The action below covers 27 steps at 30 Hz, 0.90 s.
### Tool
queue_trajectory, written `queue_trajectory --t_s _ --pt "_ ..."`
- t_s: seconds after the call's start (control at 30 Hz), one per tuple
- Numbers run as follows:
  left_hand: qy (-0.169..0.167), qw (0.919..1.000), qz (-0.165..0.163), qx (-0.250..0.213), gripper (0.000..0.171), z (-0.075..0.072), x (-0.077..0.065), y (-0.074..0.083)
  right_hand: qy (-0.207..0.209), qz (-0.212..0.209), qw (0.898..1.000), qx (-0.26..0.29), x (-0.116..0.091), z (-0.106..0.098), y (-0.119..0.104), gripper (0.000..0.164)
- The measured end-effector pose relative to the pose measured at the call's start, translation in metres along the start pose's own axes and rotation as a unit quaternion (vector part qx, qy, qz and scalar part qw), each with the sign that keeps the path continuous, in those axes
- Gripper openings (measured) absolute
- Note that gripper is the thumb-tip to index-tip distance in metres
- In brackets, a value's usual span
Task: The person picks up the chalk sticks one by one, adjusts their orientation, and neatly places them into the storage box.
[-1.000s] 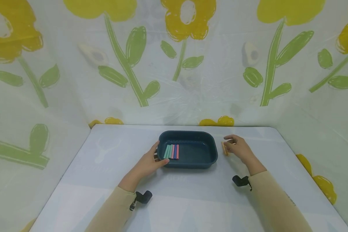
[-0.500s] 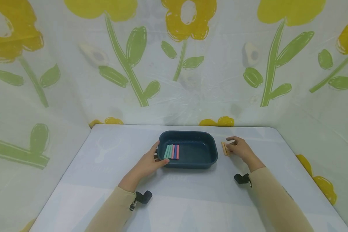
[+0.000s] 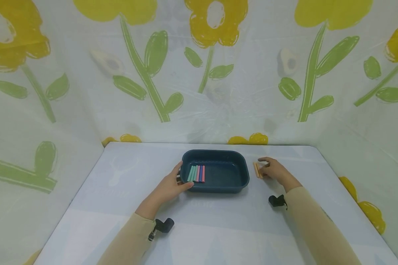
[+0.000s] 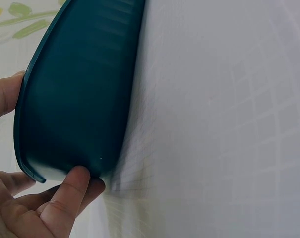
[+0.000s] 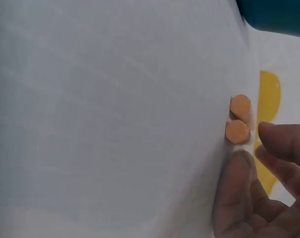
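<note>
A dark teal rectangular tray (image 3: 223,189) stands on the table, with several chalk sticks (image 3: 196,173) side by side in its left part: green, pink and blue. My left hand (image 3: 167,187) holds the tray's left end; in the left wrist view its thumb and fingers are at the tray wall (image 4: 75,99). To the right of the tray lie two orange chalk sticks (image 3: 256,170), next to each other. My right hand (image 3: 278,173) is just right of them, fingers bent loosely. In the right wrist view, its fingertips are beside the nearer orange stick (image 5: 237,132), not around it.
The white table (image 3: 199,228) reaches back to a flower-printed curtain (image 3: 245,110), which also hangs at both sides. A small black camera is strapped at each wrist.
My right hand has drawn slightly right from the orange chalk sticks, so both show more fully. The left hand and the tray have stayed in place.
</note>
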<state>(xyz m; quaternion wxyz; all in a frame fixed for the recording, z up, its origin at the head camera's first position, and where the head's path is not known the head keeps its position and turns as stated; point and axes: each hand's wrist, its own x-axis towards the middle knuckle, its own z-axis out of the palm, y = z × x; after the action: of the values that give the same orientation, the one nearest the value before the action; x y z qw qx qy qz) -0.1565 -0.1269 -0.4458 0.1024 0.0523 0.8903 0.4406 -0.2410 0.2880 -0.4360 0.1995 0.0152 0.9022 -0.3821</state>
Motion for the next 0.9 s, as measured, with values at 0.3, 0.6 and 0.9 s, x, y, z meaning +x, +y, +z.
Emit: queue_trajectory --t_s 0.3,0.6,0.9 --pt "0.0 1.0 0.0 0.002 0.102 0.0 0.0 0.0 -0.073 -0.016 0.996 -0.044 0.0 -0.012 -0.007 0.065" --pt "0.001 1.0 0.005 -0.002 0.102 0.0 0.0 -0.001 -0.077 -0.013 0.997 -0.02 0.0 -0.012 -0.007 0.064" --pt "0.002 1.0 0.007 -0.003 0.103 0.0 0.0 -0.002 -0.037 -0.005 0.999 0.012 0.001 -0.007 0.0 0.062"
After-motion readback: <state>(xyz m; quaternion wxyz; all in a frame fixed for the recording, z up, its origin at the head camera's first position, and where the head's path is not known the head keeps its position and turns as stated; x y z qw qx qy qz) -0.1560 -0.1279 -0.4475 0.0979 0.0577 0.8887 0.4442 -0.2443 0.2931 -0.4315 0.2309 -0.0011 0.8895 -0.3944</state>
